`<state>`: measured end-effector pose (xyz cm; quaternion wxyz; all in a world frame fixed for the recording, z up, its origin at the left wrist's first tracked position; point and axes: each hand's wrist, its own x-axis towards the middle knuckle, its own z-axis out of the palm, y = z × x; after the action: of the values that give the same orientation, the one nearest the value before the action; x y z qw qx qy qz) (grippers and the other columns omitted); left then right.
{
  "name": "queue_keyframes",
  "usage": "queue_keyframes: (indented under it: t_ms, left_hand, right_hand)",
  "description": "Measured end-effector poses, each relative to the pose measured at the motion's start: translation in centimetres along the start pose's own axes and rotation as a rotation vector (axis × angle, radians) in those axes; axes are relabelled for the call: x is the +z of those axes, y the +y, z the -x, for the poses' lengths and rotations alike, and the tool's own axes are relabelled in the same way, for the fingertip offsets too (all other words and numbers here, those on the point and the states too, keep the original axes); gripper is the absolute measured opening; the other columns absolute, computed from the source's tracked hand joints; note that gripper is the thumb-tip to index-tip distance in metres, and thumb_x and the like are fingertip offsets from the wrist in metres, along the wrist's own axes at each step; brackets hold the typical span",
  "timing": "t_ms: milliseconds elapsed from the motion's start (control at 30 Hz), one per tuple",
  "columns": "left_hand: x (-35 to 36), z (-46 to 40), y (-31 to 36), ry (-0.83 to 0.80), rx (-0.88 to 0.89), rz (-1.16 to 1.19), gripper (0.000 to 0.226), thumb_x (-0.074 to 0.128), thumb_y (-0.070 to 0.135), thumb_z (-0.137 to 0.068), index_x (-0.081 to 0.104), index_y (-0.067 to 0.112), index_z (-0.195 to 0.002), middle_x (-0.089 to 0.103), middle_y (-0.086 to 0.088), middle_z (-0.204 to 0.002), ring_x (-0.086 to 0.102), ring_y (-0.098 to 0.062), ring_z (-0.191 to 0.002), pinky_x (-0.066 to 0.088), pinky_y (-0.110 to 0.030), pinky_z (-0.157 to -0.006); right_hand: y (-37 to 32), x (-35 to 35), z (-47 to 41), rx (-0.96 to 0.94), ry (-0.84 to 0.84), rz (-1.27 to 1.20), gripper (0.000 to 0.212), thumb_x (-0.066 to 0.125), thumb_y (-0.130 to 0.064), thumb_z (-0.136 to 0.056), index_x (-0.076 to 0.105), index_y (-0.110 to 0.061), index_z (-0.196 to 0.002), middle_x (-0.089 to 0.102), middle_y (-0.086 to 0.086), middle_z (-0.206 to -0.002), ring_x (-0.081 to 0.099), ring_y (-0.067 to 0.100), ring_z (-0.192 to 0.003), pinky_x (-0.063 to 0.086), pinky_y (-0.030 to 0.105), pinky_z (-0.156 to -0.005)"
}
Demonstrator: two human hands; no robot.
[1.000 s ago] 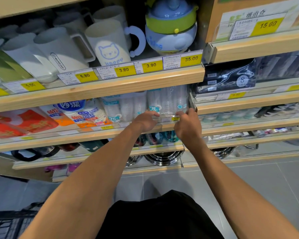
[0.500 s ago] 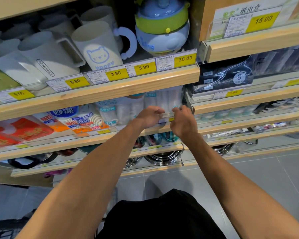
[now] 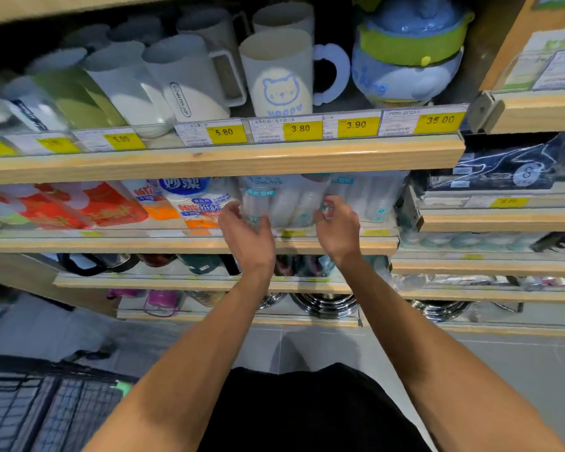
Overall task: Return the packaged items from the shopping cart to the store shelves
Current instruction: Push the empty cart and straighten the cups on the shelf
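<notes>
Clear packs of plastic cups (image 3: 291,203) with teal labels stand on the second wooden shelf (image 3: 144,245), pushed in behind its front rail. My left hand (image 3: 248,234) hovers at the left side of these packs, palm turned inward and fingers spread, gripping nothing. At the right side of the same packs my right hand (image 3: 338,225) has loosely curled fingers whose tips are at a teal label, without a clear grip. More cup packs (image 3: 372,197) stand further right.
Paper cup packs (image 3: 196,203) and red packs (image 3: 88,203) fill the shelf's left. Mugs (image 3: 274,73) and a blue-green bottle (image 3: 408,53) stand on the shelf above. Steel bowls (image 3: 327,305) sit low down. The black wire cart (image 3: 46,412) is at lower left.
Both hands have drawn back a little from the shelf front and spread apart, the left one opening. The view has shifted left and down, with the cart now showing.
</notes>
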<state>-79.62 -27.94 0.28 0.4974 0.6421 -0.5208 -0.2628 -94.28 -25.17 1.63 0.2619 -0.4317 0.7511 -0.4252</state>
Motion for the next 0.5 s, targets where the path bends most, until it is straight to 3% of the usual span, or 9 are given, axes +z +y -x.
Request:
queue_keyframes:
  t_ms: [100,233,367,500]
  left_hand:
    - [-0.1,-0.8,-0.7,-0.12,-0.015,-0.086,0.044,0.06,0.033,-0.093,0.048,0.008,-0.128,0.059,-0.01,-0.121,0.058,-0.028,-0.112,0.049,-0.046,-0.097]
    - [-0.6,-1.7,-1.2,-0.192,0.053,-0.258,0.055,0.052,0.048,-0.097,0.051,0.007,-0.133,0.063,-0.009,-0.126,0.059,-0.027,-0.118,0.049,-0.044,-0.098]
    - [-0.6,-2.6,-0.6,-0.258,0.041,-0.344,0.09,0.029,0.083,-0.083,0.054,0.011,-0.13,0.067,-0.006,-0.124,0.063,-0.025,-0.115,0.053,-0.046,-0.094]
    - [-0.5,-3.3,0.8,-0.426,-0.024,-0.492,0.085,0.021,0.082,-0.086,0.059,0.01,-0.112,0.068,-0.008,-0.105,0.063,-0.03,-0.098,0.051,-0.044,-0.087]
  right_hand:
    - [-0.5,0.2,-0.4,0.038,0.043,-0.068,0.025,0.061,-0.026,-0.095,0.06,-0.01,-0.114,0.067,0.003,-0.101,0.06,0.018,-0.085,0.042,0.028,-0.073]
    - [-0.7,0.6,0.0,-0.007,0.118,-0.123,0.024,0.064,-0.029,-0.093,0.057,-0.013,-0.11,0.064,0.0,-0.094,0.061,0.019,-0.083,0.045,0.032,-0.072]
    - [-0.7,0.8,0.3,0.027,0.182,-0.125,0.037,0.065,-0.034,-0.092,0.051,-0.011,-0.117,0.066,0.004,-0.1,0.065,0.026,-0.087,0.053,0.044,-0.079]
    - [-1.0,0.4,0.2,0.013,0.236,-0.083,0.039,0.067,-0.044,-0.089,0.057,-0.013,-0.111,0.066,0.001,-0.097,0.067,0.024,-0.087,0.055,0.046,-0.081]
